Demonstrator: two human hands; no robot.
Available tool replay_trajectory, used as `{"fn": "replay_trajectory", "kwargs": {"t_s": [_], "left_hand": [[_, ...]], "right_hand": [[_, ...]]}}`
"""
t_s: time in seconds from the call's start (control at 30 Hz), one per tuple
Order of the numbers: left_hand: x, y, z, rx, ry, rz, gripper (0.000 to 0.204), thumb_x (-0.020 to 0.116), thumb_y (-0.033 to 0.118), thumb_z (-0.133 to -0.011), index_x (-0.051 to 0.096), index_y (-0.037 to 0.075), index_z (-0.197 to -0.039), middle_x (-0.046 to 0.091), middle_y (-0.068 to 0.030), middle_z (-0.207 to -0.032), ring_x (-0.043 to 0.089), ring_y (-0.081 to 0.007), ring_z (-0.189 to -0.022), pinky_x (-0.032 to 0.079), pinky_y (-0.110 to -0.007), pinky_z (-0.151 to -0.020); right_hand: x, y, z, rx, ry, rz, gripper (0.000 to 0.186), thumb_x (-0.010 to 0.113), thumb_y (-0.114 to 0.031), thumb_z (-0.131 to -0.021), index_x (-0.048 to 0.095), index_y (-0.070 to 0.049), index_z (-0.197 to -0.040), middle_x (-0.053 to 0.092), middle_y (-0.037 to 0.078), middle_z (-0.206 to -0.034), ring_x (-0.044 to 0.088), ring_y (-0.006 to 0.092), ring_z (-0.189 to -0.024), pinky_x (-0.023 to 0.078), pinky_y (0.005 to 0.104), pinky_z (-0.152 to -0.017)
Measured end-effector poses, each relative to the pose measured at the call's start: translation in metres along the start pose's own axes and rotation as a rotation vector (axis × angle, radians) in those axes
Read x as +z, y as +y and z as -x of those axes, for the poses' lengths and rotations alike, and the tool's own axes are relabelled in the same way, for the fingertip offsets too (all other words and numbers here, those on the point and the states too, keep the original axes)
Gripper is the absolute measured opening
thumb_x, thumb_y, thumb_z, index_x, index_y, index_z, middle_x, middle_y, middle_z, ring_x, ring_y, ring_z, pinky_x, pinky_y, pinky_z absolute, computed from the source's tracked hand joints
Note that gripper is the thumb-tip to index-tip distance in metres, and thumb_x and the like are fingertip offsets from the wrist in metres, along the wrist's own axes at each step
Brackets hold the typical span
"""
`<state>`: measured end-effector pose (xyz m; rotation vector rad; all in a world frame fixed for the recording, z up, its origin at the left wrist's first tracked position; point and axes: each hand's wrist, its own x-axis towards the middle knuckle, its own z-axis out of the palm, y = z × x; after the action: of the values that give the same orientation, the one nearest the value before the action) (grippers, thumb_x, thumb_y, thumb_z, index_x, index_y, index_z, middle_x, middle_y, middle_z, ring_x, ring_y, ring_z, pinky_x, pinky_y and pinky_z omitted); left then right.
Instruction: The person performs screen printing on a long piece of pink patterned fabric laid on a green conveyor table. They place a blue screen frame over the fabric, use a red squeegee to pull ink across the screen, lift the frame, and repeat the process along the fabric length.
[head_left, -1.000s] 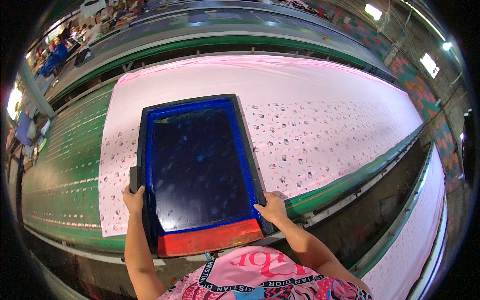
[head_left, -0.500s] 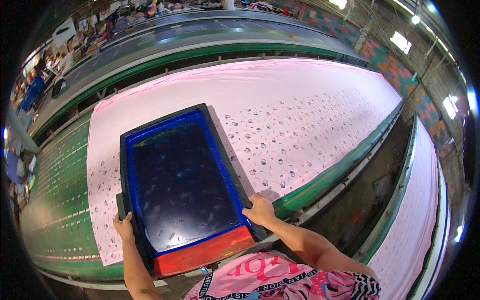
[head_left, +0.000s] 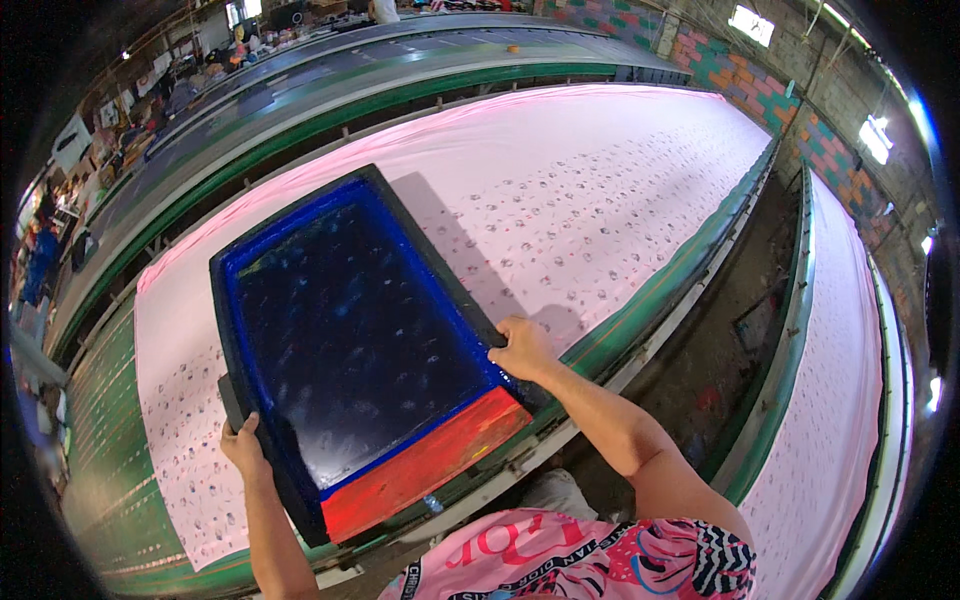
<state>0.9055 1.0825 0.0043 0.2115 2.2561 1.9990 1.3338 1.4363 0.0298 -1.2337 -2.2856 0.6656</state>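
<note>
A screen-printing frame (head_left: 350, 310) with dark mesh, a blue inner border and a red strip (head_left: 430, 465) along its near end fills the middle. My left hand (head_left: 244, 445) grips its left side near the front, beside a dark block (head_left: 232, 402) on the edge. My right hand (head_left: 522, 350) is wrapped round the right side. The frame is tilted and casts a wide shadow on the pink cloth (head_left: 620, 150), so it appears raised off it. Small motifs are printed on the cloth to the right of the frame and at its left. Cloth under the frame is hidden.
The cloth lies on a long green-edged table (head_left: 620, 345). Beyond it run more long tables (head_left: 400, 60). To the right, past a dark aisle (head_left: 690, 370), another table carries pink printed cloth (head_left: 820, 380). A person (head_left: 384, 10) stands far back.
Both my hands have lifted the frame, which tilts more and sits further up and left in view. Its shadow on the cloth has widened. The view has also shifted.
</note>
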Motion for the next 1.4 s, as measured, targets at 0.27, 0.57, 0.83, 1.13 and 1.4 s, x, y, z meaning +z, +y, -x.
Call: {"fn": "replay_trajectory", "kwargs": {"t_s": [0.27, 0.57, 0.83, 1.13, 1.4], "left_hand": [[0.223, -0.004, 0.099, 0.058, -0.038, 0.037, 0.027, 0.082, -0.003, -0.083, 0.079, -0.001, -0.110, 0.076, -0.0042, -0.094, 0.065, -0.0170, -0.080, 0.053, -0.034, -0.078], [0.389, -0.009, 0.226, 0.038, -0.022, 0.009, 0.028, 0.083, -0.003, -0.082, 0.078, -0.004, -0.110, 0.076, -0.0058, -0.097, 0.067, -0.0183, -0.083, 0.054, -0.035, -0.082], [0.445, -0.002, 0.255, 0.070, -0.044, -0.038, 0.033, 0.083, -0.002, -0.083, 0.078, -0.002, -0.116, 0.078, -0.0061, -0.102, 0.069, -0.0175, -0.087, 0.055, -0.034, -0.084], [0.452, -0.006, 0.262, 0.055, -0.029, -0.072, 0.035, 0.085, 0.002, -0.083, 0.078, -0.003, -0.117, 0.078, -0.0064, -0.100, 0.070, -0.0181, -0.088, 0.056, -0.035, -0.086], [0.445, -0.008, 0.245, -0.033, -0.135, -0.270, 0.044, 0.089, 0.015, -0.086, 0.075, -0.009, -0.120, 0.081, -0.0153, -0.106, 0.074, -0.0235, -0.093, 0.058, -0.038, -0.089]], "right_hand": [[-0.111, 0.195, -0.084, 0.222, -0.070, 0.056, 0.041, 0.086, -0.025, -0.073, 0.081, -0.003, -0.107, 0.077, 0.021, -0.112, 0.075, 0.0410, -0.107, 0.060, 0.0501, -0.092], [-0.212, 0.359, -0.128, 0.255, -0.122, 0.109, 0.044, 0.088, -0.027, -0.075, 0.083, -0.004, -0.112, 0.078, 0.022, -0.118, 0.075, 0.0429, -0.110, 0.060, 0.0518, -0.097], [-0.237, 0.420, -0.145, 0.221, -0.090, 0.107, 0.045, 0.089, -0.022, -0.074, 0.083, -0.006, -0.116, 0.077, 0.019, -0.120, 0.076, 0.0408, -0.109, 0.060, 0.0494, -0.095], [-0.234, 0.434, -0.140, 0.196, -0.087, 0.009, 0.044, 0.091, -0.022, -0.080, 0.081, -0.004, -0.119, 0.075, 0.019, -0.113, 0.074, 0.0407, -0.106, 0.059, 0.0485, -0.096], [-0.231, 0.442, -0.094, 0.195, 0.126, -0.087, 0.042, 0.090, -0.016, -0.088, 0.079, 0.000, -0.126, 0.076, 0.018, -0.115, 0.075, 0.0360, -0.107, 0.059, 0.0434, -0.095]]}}
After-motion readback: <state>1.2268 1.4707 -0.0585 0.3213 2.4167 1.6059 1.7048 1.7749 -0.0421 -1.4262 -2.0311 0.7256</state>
